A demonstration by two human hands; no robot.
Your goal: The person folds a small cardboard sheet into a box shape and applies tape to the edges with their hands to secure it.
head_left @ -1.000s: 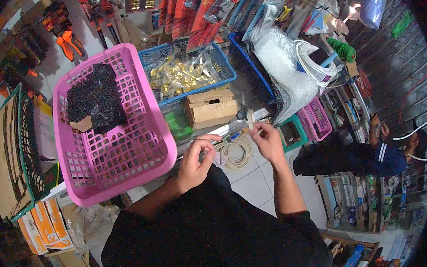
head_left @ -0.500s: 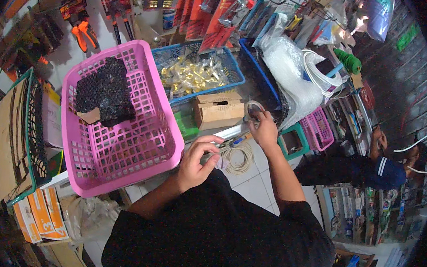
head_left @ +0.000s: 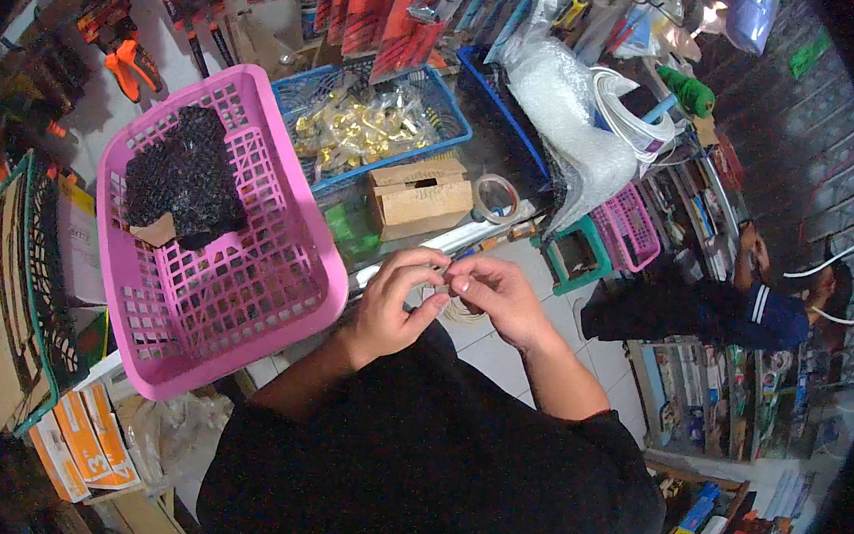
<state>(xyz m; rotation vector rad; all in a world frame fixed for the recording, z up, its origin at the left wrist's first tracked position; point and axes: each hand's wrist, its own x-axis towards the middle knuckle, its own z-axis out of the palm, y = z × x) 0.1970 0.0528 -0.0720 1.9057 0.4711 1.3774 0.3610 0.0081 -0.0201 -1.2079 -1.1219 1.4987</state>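
My left hand point(head_left: 394, 305) and my right hand point(head_left: 505, 298) meet at their fingertips in front of my body. Both have curled fingers and are closed in a pinch. Something small and pale shows between them, too small and covered to name. Just beyond the hands, a roll of tape point(head_left: 515, 212) rests at the counter's near edge, beside a small brown cardboard box point(head_left: 421, 211). Partly hidden below the hands, a coil of pale cable point(head_left: 463, 316) shows over the tiled floor.
Left stands a large pink basket point(head_left: 331, 280) with a black mesh bundle point(head_left: 188, 178) inside. Behind the box, a blue basket point(head_left: 458, 129) holds bagged brass-coloured fittings. Bubble wrap point(head_left: 560, 107) lies over a blue bin. Another person's dark sleeve point(head_left: 704, 311) is at right.
My right hand has let go of the tape roll and come back toward me to meet my left hand. The tape roll stays beside the box. The view has shifted slightly.
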